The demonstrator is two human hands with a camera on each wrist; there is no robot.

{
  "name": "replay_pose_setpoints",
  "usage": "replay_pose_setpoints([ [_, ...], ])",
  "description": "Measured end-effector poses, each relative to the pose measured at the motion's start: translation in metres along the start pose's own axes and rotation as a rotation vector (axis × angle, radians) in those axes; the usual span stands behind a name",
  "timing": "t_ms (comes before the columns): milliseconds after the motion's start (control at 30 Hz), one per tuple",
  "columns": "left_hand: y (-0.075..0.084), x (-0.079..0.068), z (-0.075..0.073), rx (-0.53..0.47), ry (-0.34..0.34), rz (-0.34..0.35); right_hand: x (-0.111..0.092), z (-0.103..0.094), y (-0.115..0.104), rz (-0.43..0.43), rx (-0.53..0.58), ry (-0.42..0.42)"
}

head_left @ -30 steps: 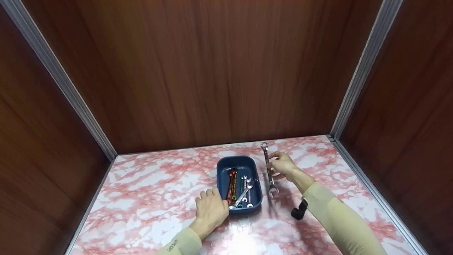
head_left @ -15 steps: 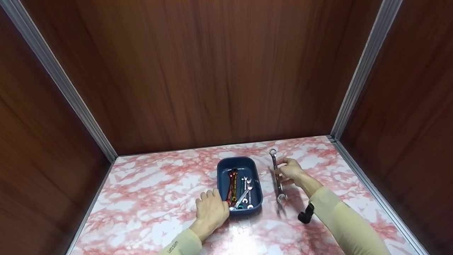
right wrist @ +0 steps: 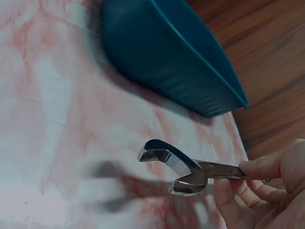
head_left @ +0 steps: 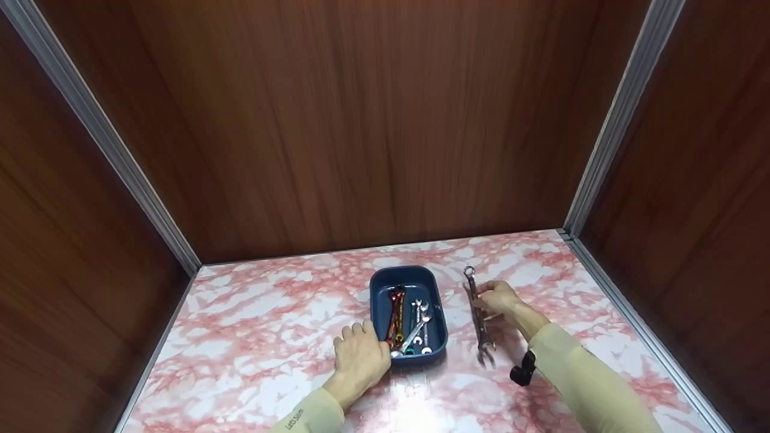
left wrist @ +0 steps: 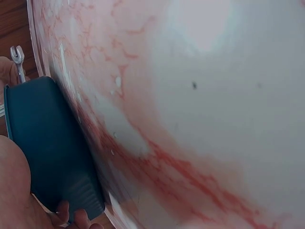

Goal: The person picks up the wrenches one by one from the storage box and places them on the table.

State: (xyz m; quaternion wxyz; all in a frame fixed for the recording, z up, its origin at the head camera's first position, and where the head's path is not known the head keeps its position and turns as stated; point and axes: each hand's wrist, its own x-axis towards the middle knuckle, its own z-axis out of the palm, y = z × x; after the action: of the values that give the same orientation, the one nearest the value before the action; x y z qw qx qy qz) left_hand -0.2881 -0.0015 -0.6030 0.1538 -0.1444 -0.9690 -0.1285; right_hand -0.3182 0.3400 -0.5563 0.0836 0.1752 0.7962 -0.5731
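In the head view, my right hand [head_left: 500, 300] pinches a large silver combination wrench [head_left: 477, 314] between thumb and fingers, to the right of a dark blue bin [head_left: 443, 328]. The right wrist view shows the wrench's open-end jaw over the tabletop, casting a shadow beneath. My left hand [head_left: 363, 353] holds the bin at its near left corner, with some fingertips [left wrist: 81, 217] along its side in the left wrist view. Inside the bin lie red and yellow wrenches [head_left: 395, 316] at the left and several smaller silver wrenches [head_left: 415, 331] at the right.
The table [head_left: 258, 325] has a pink and white marbled top. Brown wood-look panels [head_left: 361, 132] rise behind it and on both sides, with metal frame posts [head_left: 613, 120] at the corners. A black fitting [head_left: 523, 368] hangs at the right wrist.
My right hand has carried the wrench rightward, away from the bin, and lower and nearer to me. The left hand and the bin have stayed in place.
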Motion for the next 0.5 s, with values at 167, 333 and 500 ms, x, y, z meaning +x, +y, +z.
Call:
replay_pose_setpoints([
  [167,-0.001,0.000,0.000,-0.006,-0.003,-0.006,0.000,0.002,0.003,-0.033,-0.035,0.018],
  [333,-0.001,0.000,-0.001,-0.009,-0.004,-0.007,0.002,0.006,0.008,-0.051,-0.068,0.053],
  [500,0.000,0.001,-0.001,-0.005,-0.004,-0.011,0.004,0.010,0.012,-0.012,-0.029,0.054],
])
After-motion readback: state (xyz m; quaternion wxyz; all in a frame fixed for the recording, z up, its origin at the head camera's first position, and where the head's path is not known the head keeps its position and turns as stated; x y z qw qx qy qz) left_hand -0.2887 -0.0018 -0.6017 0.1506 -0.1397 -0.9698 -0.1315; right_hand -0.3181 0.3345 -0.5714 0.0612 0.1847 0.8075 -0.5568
